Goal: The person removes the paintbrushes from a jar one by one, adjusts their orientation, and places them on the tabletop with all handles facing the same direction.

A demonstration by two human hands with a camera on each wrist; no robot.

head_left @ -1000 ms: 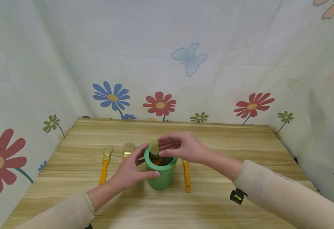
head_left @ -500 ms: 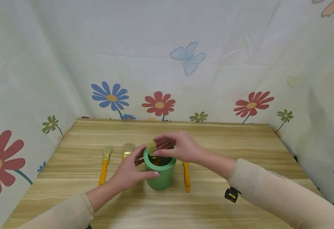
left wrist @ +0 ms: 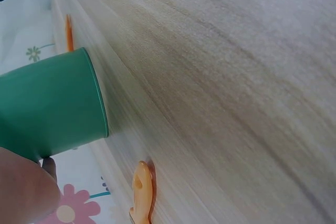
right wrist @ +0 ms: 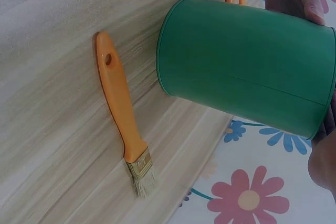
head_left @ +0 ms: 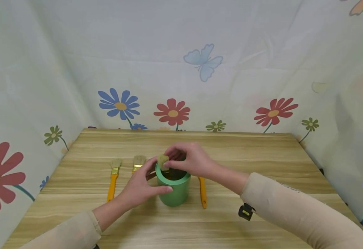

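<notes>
broad wood-grain table (head_left: 231,216), far edge well back | round green cylindrical pot (head_left: 175,192) mid-table, decent room before the right side edge | left hand (head_left: 142,185) clamped round it | right hand (head_left: 194,160) pinching a tan-bristled brush (head_left: 161,160), handle-down inside the pot, bristles poking past the rim | orange-handled paintbrush (head_left: 203,193) lying just right of the pot

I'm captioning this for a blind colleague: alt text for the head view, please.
The left hand holds a green pot on a wooden table; the right hand pinches a brush, bristles up, in the pot. A narrow brush and a wider brush lie left of it, another brush right; behind hangs a floral cloth.
</notes>
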